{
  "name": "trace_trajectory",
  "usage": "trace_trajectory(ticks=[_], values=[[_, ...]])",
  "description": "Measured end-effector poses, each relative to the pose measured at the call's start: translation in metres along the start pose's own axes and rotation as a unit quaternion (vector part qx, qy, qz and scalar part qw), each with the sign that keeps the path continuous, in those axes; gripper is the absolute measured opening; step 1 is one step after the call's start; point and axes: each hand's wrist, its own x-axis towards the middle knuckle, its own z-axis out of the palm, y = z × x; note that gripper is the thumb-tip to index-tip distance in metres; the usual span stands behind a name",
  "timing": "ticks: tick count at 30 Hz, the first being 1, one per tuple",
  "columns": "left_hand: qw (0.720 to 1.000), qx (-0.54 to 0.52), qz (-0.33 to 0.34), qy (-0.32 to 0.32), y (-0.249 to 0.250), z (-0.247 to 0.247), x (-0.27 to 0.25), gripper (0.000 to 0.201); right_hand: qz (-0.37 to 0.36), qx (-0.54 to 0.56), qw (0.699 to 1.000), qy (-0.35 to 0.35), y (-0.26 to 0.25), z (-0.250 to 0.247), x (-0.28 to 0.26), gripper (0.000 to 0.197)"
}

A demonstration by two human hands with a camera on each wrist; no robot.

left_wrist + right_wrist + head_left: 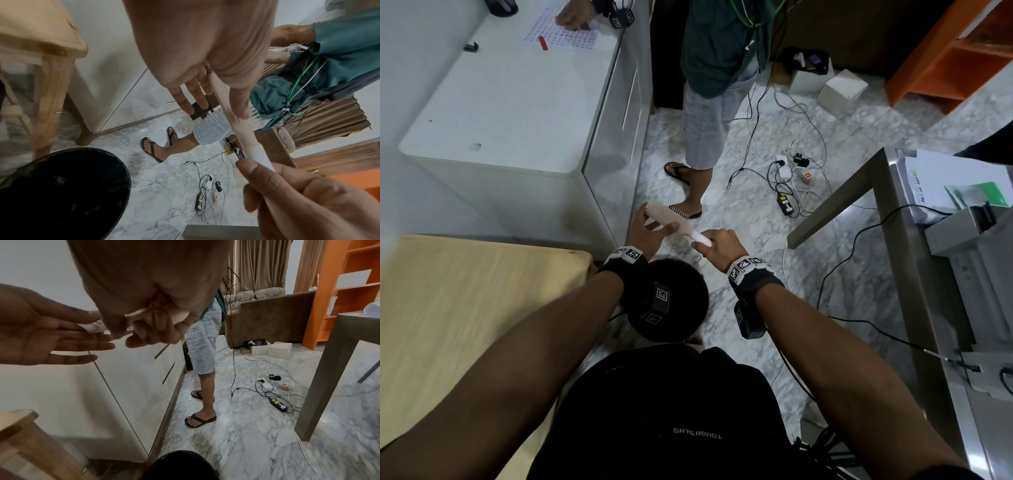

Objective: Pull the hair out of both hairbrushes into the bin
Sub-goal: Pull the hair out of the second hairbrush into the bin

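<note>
Right hand (717, 245) is curled round the white handle end of the pink hairbrush (671, 219), a firm wrap grip. The brush is held in the air just beyond the far rim of the black bin (688, 291), head pointing far-left, bristles facing away from the person. Left hand (645, 233) is at the brush head with fingers (185, 100) straight and spread; the thumb lies along the brush back and the other fingers stand off it in the left wrist view, so it steadies rather than grips, with nothing pinched. No hair clump shows on the bristles from any view; cannot tell if it is already cleaned. The second hairbrush is not in view.

Handling, as a judgement: the brush looks light and rigid plastic, with a smooth handle that could twist under a pull, so the wrap on the handle is the right place to hold it. Hair would be soft, tangled and nearly weightless; pinch it low at the bristle roots and lift along the bristles, not across them. Loose strands may drift, so move the brush head over the bin opening first.

Around: a wooden stool (465, 308) near left, a white cabinet (517, 113) far left, another person (709, 102) standing beyond it, power strips and cables (794, 178) on the marble floor, a grey table (914, 274) right.
</note>
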Motion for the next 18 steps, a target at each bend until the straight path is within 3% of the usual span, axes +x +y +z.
trace_trajectory(ticks=[6, 12, 18], values=[[0.998, 0.042, 0.025, 0.039, 0.004, -0.003, 0.013, 0.046, -0.012, 0.01, 1.0, 0.014, -0.002, -0.002, -0.001, 0.021], [0.993, 0.059, 0.026, 0.101, -0.002, -0.003, 0.017, 0.035, -0.025, 0.004, 1.0, 0.01, -0.004, -0.005, -0.003, 0.025], [0.958, 0.225, 0.064, 0.164, 0.001, -0.01, 0.014, 0.033, -0.027, 0.003, 1.0, -0.001, -0.007, -0.006, -0.006, 0.028]])
